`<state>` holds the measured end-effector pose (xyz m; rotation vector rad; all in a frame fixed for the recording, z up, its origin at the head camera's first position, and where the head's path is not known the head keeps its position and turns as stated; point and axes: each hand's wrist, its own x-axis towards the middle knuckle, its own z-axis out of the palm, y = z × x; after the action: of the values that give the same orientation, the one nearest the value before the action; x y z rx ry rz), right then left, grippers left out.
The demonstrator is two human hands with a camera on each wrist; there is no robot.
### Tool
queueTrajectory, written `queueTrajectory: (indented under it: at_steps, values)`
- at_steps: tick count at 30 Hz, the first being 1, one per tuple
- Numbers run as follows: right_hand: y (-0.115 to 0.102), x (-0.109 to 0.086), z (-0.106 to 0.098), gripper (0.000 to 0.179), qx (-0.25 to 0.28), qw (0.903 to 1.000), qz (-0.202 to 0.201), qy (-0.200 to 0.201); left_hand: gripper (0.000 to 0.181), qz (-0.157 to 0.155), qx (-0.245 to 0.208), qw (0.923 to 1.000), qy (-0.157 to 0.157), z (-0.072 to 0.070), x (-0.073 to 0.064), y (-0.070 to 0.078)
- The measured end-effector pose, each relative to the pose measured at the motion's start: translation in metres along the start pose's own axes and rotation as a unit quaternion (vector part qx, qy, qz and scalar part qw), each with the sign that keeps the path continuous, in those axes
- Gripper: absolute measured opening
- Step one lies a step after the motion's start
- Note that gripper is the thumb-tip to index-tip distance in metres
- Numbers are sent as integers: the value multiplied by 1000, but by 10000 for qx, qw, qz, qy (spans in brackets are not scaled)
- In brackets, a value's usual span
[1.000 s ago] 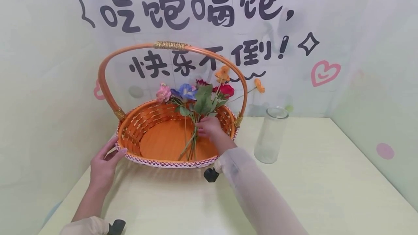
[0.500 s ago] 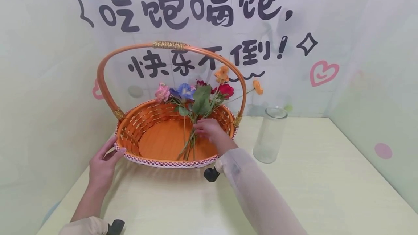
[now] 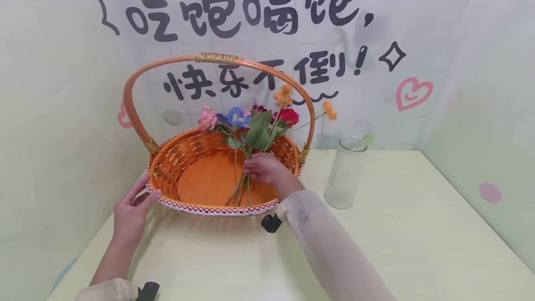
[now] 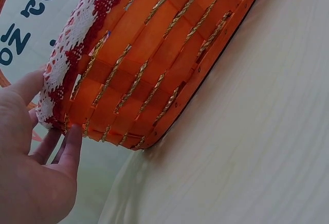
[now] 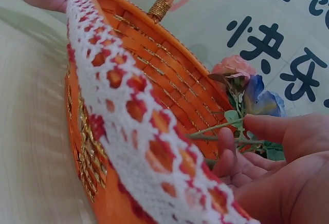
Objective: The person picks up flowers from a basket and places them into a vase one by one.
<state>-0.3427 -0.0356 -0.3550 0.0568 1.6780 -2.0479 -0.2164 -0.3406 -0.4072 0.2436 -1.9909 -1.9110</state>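
Observation:
An orange woven basket [image 3: 200, 178] with a tall arched handle and a white-and-red lace rim stands on the table. My left hand [image 3: 131, 212] holds its left end; in the left wrist view the thumb lies on the lace [image 4: 61, 75] with the fingers against the woven side. Inside the basket, toward its right, my right hand [image 3: 267, 171] grips the green stems of a bunch of flowers [image 3: 259, 129]. Pink, blue, red and orange blooms rise above the back rim. The right wrist view shows stems [image 5: 218, 128] between thumb and fingers; the hand hides part of them.
A clear glass vase [image 3: 344, 175] stands upright right of the basket. One orange flower [image 3: 330, 110] sticks out past the handle [image 3: 311, 120]. Behind the pale table [image 3: 418, 226] is a wall [image 3: 459, 59] with large black lettering.
My right hand has shifted slightly left and down along the stems, its fingers moving closer around them. The left hand, the basket and the vase stay put.

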Motion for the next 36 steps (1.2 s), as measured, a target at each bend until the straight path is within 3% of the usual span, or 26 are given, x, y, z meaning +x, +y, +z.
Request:
queueTrajectory:
  at_steps: [7,14,19,23,24,28,31,36]
  values:
    - [3,-1,4,38,-203,9997,-25,96,56,113,-162,9998,-76,-4,2,-4]
    - [6,-3,13,40,255,9995,203,-13,56,143,-129,9998,-12,1,-2,0]
    - [5,-5,18,54,772,9953,426,-403,57,15,-172,9998,-23,2,-1,1]
    - [4,-3,18,46,1037,9918,489,-570,57,23,-101,9999,-57,1,-1,3]
    - [4,-3,18,41,1057,9916,484,-565,57,-32,-114,9999,-47,3,-5,9]
    - [3,-3,17,25,950,9942,455,-229,57,21,-180,9998,-27,2,-3,8]
    - [4,-3,17,24,624,9975,330,79,57,52,-244,9997,-40,1,-2,4]
    - [6,-3,17,43,27,9995,-98,299,56,86,-164,9998,-44,-1,1,-2]
